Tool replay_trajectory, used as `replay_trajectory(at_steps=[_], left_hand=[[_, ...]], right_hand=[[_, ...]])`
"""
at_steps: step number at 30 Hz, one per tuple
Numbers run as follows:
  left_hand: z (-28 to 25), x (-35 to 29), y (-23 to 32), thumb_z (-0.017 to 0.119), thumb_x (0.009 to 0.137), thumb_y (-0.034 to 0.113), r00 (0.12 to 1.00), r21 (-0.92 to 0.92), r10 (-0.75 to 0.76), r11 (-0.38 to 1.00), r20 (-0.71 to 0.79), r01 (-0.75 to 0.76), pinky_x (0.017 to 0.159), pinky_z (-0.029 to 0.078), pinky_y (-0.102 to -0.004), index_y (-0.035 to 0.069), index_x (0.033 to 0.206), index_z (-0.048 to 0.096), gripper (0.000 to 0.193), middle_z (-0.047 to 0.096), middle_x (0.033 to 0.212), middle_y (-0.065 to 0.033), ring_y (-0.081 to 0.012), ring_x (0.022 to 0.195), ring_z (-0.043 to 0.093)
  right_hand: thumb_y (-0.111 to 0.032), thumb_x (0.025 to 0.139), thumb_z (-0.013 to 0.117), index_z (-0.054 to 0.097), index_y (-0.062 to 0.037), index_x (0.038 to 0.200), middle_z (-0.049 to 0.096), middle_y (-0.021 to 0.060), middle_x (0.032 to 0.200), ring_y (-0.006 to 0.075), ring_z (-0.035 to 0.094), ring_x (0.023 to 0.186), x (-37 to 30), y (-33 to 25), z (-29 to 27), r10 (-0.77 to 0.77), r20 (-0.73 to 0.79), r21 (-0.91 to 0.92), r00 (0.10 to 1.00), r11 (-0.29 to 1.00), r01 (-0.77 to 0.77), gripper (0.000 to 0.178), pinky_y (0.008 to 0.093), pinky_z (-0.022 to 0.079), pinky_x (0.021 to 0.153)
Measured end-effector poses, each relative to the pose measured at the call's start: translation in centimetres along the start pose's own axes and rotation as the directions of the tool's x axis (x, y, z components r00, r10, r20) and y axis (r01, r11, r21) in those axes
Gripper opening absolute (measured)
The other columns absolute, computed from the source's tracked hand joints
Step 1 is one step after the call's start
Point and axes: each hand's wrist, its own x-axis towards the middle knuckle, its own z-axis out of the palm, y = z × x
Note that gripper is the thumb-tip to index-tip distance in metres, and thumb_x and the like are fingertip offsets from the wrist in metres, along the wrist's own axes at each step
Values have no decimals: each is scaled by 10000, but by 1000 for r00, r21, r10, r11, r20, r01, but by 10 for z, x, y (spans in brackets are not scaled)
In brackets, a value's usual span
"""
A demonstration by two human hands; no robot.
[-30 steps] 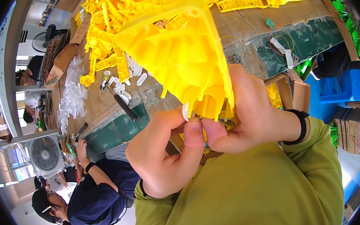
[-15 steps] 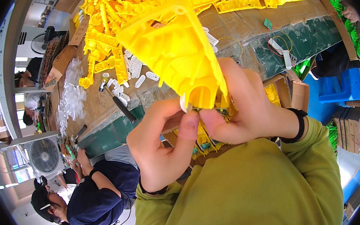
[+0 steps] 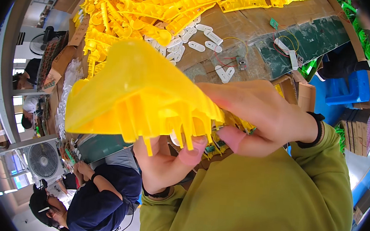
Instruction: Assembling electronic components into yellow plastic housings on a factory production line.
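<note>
A large wedge-shaped yellow plastic housing (image 3: 134, 89) is tilted in front of me, its ribs and pegs showing along the lower edge. My right hand (image 3: 264, 116) is closed on its narrow end, fingers over the top and thumb below. Beneath that end, my left hand (image 3: 160, 166) is closed in a pinch, its fingers partly hidden by the housing. The edge of a small white rounded piece (image 3: 175, 138) shows by the left fingers, against the housing. Where exactly the left fingertips grip is hidden.
Yellow plastic parts (image 3: 128, 5) are heaped on the cardboard-covered table, with white oblong plates (image 3: 196, 46) beside them. A small wired component (image 3: 241, 63) lies farther right. A blue stool (image 3: 350, 88) stands beyond. A co-worker in dark clothes (image 3: 102, 200) works at left.
The housing has swung down and to the left, its wide end now lower and its pegged side more in view. My right hand has turned with it; both hands keep hold.
</note>
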Motion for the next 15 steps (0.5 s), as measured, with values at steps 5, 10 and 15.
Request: replay_trajectory(at_steps=[5,10,15], left_hand=[[-9,1,-13,658,721,198,980,84,169,980,106,-178,772,414,-265,-38,1123,444,513,535,991,-77,-139,867,520],[2,5,-12,642,747,170,990,53,142,988,10,-142,695,438,-288,-31,1002,520,348,567,892,-90,-161,790,538],[-1,9,-16,627,758,155,992,104,97,989,77,-105,697,431,-284,-39,1020,497,351,551,926,-97,-152,793,529]], right_hand=[[16,628,504,432,73,1158,610,167,835,305,601,607,1,-9,2,100,23,-8,995,995,-100,538,322,480,515],[0,698,510,437,46,1171,587,129,713,266,575,531,-3,-7,3,93,0,-71,996,993,-93,481,322,446,465],[-42,751,520,420,21,1202,557,118,662,257,549,500,0,-5,-5,167,78,33,983,985,-170,467,314,423,458]])
